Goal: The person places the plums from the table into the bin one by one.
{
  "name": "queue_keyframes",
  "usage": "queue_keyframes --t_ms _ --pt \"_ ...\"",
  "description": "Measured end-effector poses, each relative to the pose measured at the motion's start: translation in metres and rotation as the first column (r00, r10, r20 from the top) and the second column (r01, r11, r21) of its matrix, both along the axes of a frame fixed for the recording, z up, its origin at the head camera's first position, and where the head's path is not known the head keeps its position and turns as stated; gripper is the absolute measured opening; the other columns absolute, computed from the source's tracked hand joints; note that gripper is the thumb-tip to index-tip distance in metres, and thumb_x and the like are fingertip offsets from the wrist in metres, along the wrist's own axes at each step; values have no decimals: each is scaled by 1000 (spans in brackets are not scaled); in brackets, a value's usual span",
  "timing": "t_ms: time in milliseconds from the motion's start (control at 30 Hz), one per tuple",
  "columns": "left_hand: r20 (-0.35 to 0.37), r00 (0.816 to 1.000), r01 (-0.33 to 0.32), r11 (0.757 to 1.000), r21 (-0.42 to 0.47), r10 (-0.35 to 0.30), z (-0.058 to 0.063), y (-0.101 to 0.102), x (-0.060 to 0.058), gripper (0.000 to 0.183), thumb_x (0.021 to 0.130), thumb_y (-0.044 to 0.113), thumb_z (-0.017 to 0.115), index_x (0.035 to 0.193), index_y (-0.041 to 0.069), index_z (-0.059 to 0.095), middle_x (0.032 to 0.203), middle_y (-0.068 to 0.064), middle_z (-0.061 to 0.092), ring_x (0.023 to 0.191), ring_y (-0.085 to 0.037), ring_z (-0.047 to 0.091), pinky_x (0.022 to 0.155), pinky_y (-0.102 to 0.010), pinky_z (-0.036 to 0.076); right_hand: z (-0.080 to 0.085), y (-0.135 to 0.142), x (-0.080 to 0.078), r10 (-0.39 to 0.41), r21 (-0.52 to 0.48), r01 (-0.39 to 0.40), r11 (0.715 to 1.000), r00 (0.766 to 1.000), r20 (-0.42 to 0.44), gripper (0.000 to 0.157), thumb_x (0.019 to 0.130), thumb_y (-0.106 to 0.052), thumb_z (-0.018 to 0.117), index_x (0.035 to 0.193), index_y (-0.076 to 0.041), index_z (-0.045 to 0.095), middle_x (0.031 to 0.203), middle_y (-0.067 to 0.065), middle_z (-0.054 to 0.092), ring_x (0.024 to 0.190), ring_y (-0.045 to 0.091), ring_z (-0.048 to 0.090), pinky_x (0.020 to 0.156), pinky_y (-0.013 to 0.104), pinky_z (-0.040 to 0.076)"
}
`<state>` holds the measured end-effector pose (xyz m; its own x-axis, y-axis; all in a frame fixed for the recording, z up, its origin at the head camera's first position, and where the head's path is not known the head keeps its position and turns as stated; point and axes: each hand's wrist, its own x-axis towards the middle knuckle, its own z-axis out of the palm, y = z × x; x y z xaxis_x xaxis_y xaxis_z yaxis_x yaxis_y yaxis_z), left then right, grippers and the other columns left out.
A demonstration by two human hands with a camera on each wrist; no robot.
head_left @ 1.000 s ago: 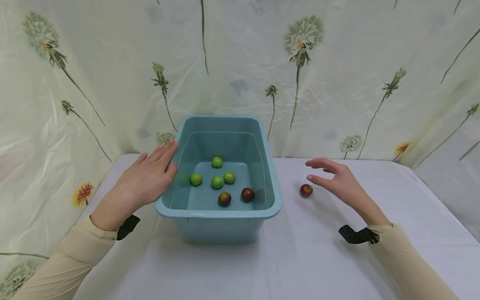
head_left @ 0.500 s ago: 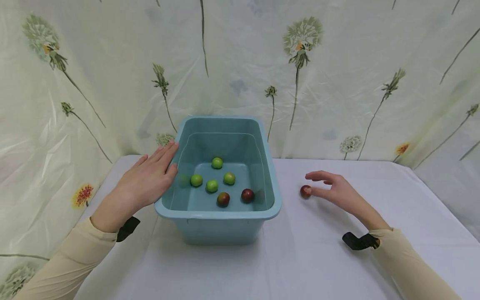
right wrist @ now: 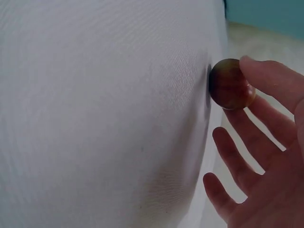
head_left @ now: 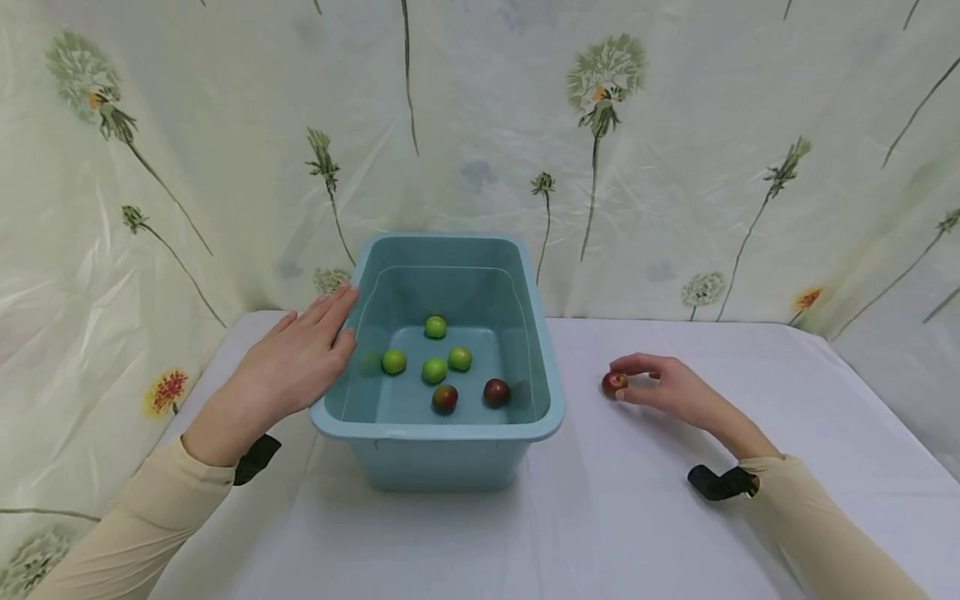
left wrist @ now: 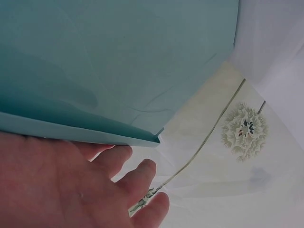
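My left hand (head_left: 288, 362) rests along the left rim of a blue plastic tub (head_left: 442, 430), fingers fairly straight; the left wrist view shows its palm (left wrist: 61, 183) under the rim. To the right of the tub, a small dark red plum (head_left: 614, 383) sits on the white cloth. My right hand (head_left: 675, 387) pinches it between thumb and fingers. In the right wrist view the plum (right wrist: 231, 84) is at the cloth's surface, the thumb on one side and fingers on the other, the remaining fingers spread apart.
Inside the tub lie several green plums (head_left: 434, 370), a red-green plum (head_left: 445, 398) and a dark red plum (head_left: 497, 392). A white cloth (head_left: 600, 517) covers the table. A dandelion-printed sheet (head_left: 465, 108) hangs behind it.
My right hand has come down and its thumb and fingers have closed on the red plum. A green plum and the red-green plum in the tub have shifted slightly. The left hand stays put.
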<state>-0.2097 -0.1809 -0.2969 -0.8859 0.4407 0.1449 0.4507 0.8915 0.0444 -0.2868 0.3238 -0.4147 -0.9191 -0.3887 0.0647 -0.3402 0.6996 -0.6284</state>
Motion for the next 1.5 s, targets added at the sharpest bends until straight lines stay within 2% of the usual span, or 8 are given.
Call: queue_keyframes --t_ms 167,333,400,500,600,833,1300,1500 --pt "-76 995 54 995 -89 -61 -1 -2 2 49 103 10 42 146 -10 35 157 -26 23 140 -47 28 106 -66 28 -3 0 -1 -15 22 15 1000 1000 10 44 88 -20 75 128 -5 64 122 12 65 118 33 56 103 60 36" --pt "14 1000 -11 1000 5 11 -1 0 1 54 105 16 33 153 -6 22 160 -22 18 143 -44 23 110 -64 23 -3 1 -1 -20 28 20 999 1000 1 44 88 -21 76 127 -5 64 120 12 66 117 33 56 103 61 36" --pt "22 1000 -18 1000 13 18 -1 1 0 55 105 17 33 154 -6 20 160 -21 17 143 -44 23 110 -64 23 -2 1 -1 -22 28 22 999 1000 -3 44 88 -22 76 127 -5 65 120 12 66 117 33 56 103 61 35" --pt "-15 1000 9 999 -39 -10 0 0 1 54 105 14 37 152 -8 24 159 -23 19 142 -46 24 109 -65 24 -1 1 -1 -27 22 27 999 1000 -9 43 88 -21 75 127 -6 65 119 11 67 117 33 56 103 61 35" --pt "-5 1000 0 999 -36 0 1 0 1 54 105 15 36 153 -7 23 160 -22 18 143 -45 23 109 -65 23 0 0 1 -34 15 34 999 999 -17 42 89 -23 75 127 -7 65 118 11 67 117 33 56 103 61 35" --pt "145 983 -122 989 84 109 4 4 -2 58 106 28 26 158 5 14 163 -13 11 148 -37 13 114 -61 13 3 -6 3 -49 -9 49 999 999 -16 44 90 -31 74 128 -11 64 122 8 65 119 30 53 103 61 35" --pt "151 982 -130 988 83 116 6 4 -2 58 106 29 25 158 6 14 163 -12 11 148 -36 11 114 -61 12 16 -29 7 -77 -112 69 991 995 -69 47 93 -32 70 133 -10 61 124 7 65 121 29 52 103 59 38" --pt "148 983 -124 988 88 111 6 5 -3 58 106 28 25 158 6 13 163 -12 11 148 -36 11 114 -61 13 22 -36 8 -102 -167 85 982 990 -96 43 93 -34 70 130 -14 62 120 3 67 121 25 53 103 57 39"
